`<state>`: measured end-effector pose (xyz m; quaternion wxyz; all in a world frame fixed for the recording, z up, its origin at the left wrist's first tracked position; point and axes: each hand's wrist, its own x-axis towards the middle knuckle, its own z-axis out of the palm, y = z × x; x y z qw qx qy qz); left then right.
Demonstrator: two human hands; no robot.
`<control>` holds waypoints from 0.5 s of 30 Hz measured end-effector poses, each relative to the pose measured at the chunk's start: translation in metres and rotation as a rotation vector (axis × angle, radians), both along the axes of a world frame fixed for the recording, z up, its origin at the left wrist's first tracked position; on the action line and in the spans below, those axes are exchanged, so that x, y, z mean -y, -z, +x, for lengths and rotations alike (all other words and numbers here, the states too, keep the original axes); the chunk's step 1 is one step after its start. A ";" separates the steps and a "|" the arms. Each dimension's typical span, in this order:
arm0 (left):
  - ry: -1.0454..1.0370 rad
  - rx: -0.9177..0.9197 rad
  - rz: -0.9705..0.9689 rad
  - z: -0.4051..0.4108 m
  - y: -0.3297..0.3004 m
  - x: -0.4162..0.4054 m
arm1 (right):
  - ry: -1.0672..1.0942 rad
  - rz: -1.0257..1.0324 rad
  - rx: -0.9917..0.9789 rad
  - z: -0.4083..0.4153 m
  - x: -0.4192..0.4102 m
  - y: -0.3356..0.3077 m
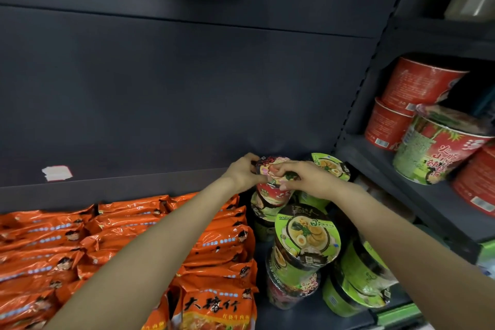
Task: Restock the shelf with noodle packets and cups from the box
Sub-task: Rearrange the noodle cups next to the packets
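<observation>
Both my hands hold a red noodle cup at the back of the shelf, on top of a green cup. My left hand grips its lid rim from the left. My right hand curls over the lid from the right. Green noodle cups stand around it: one at the back right, a stacked one in front, more at the right. Orange noodle packets lie in rows across the left of the shelf. The box is out of view.
The dark shelf back panel rises behind, with a white label on its lower strip. To the right, a neighbouring shelf holds large red bowls and a tilted green-and-red bowl.
</observation>
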<state>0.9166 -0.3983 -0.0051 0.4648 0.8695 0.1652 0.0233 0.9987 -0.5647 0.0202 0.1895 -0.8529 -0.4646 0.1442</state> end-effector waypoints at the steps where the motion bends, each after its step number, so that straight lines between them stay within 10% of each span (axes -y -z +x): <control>1: -0.021 0.014 0.021 -0.002 0.002 0.002 | -0.018 -0.018 -0.015 0.001 0.001 -0.002; 15: -0.048 0.090 -0.057 -0.004 0.006 -0.003 | 0.019 0.024 0.093 -0.004 0.003 0.002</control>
